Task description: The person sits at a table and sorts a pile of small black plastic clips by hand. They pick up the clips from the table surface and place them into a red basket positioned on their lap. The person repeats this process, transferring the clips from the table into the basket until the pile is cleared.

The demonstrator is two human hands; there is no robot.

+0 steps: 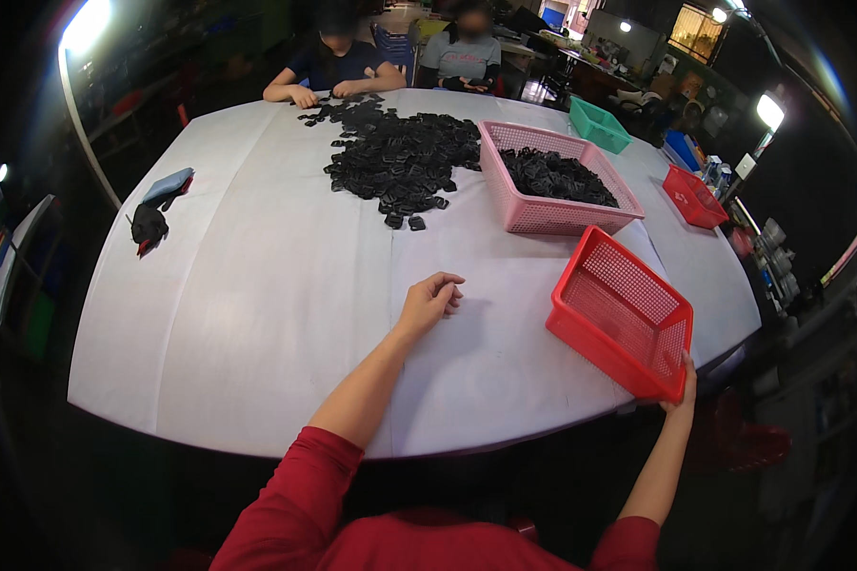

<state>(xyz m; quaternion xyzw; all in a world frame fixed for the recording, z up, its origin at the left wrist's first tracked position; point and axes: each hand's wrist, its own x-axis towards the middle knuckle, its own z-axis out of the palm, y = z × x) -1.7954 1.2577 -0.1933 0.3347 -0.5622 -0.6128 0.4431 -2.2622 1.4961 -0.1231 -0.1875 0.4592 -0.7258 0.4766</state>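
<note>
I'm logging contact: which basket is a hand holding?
The nearest red basket, its right end in the right hand; no hand touches the pink basket, green basket or farther red basket.

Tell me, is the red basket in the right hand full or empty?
Empty: the red basket in the right hand shows its bare mesh floor and walls.

top (419, 549): red | sleeves (290, 500): red, stopping above bare forearms (367, 385) | hands (430, 303): bare

Your sleeves (300, 490) are red, your mesh-patterned basket (595, 354) is red, another basket (562, 217) is pink, the pieces (400, 157) are black, the tabletop (276, 314) white
</note>
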